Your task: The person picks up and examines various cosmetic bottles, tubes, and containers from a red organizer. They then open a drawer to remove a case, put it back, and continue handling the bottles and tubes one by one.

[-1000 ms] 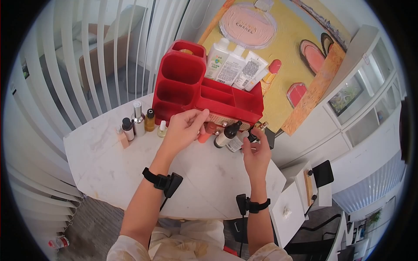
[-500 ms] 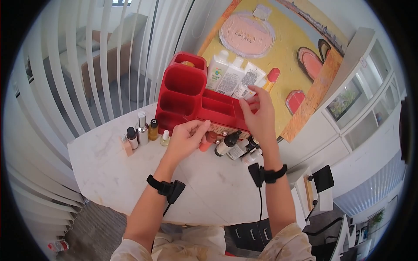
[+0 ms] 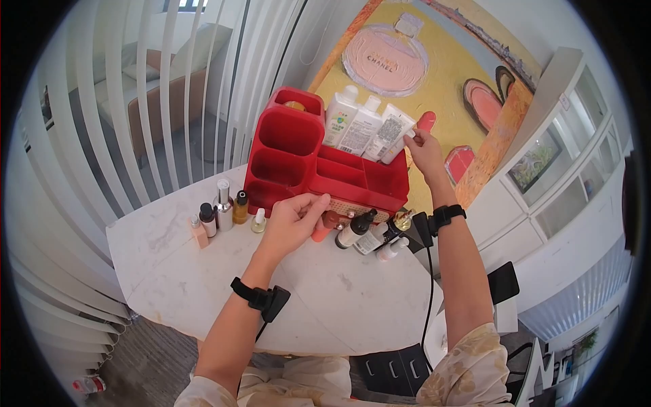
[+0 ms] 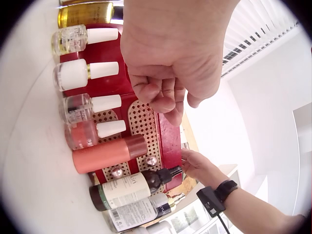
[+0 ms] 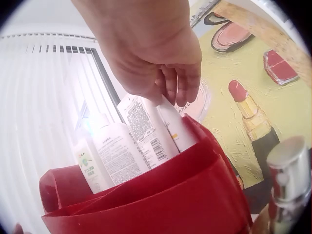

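Note:
A red organizer stands on the marble-look table, its back compartment holding white bottles and tubes. My right hand reaches over its right end, thumb and fingers pinching the top of a small white tube at the end of that row. Beside this tube leans a larger white tube with a printed code. My left hand hovers before the organizer's woven drawer front, fingers loosely curled around nothing. Below it in the left wrist view are a coral bottle and several nail polish bottles.
A dark pump bottle and a clear labelled bottle stand at the organizer's front right. Left of it are a silver-capped bottle and an amber bottle. A painting leans behind, and vertical blinds hang left.
My right hand has risen from the bottles at the table's right, over the organizer, to the small white tube at the back. My left hand stays in nearly the same place.

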`<state>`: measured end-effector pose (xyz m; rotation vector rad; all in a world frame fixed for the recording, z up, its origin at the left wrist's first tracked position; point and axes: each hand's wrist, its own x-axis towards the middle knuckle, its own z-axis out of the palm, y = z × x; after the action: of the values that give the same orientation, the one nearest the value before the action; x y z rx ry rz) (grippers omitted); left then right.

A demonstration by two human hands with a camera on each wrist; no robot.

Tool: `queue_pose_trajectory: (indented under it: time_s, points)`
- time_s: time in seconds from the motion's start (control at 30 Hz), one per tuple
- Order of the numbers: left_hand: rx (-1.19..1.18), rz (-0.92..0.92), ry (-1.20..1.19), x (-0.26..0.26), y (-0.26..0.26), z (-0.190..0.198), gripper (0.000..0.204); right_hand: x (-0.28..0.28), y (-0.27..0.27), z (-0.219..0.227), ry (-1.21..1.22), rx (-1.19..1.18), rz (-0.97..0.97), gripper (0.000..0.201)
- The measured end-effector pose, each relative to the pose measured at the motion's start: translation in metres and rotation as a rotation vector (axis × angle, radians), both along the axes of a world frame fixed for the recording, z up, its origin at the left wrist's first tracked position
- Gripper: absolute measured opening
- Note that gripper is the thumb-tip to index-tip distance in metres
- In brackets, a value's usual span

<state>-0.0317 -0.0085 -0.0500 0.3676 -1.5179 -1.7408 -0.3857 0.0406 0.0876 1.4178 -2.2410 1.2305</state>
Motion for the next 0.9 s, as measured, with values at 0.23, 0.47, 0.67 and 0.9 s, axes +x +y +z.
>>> queue_pose_trajectory:
  time_s: [0.23,0.47,0.67,0.9]
  points:
    - [0.013,0.005,-0.009,0.001,0.002,0.003,0.031,0.001,0.005,0.01,-0.061,-0.328,-0.043,0.029]
    - [-0.02,-0.003,-0.006,0.0,0.001,0.003,0.03,0.086,0.053,0.062,-0.03,-0.594,0.062,0.029]
    - [-0.025,-0.103,0.103,0.0,0.002,0.002,0.035,0.179,0.08,0.031,-0.524,-0.392,0.285,0.027]
    - [0.103,-0.247,0.073,0.005,0.008,0.01,0.036,0.209,0.062,-0.049,-0.819,-0.295,0.425,0.025]
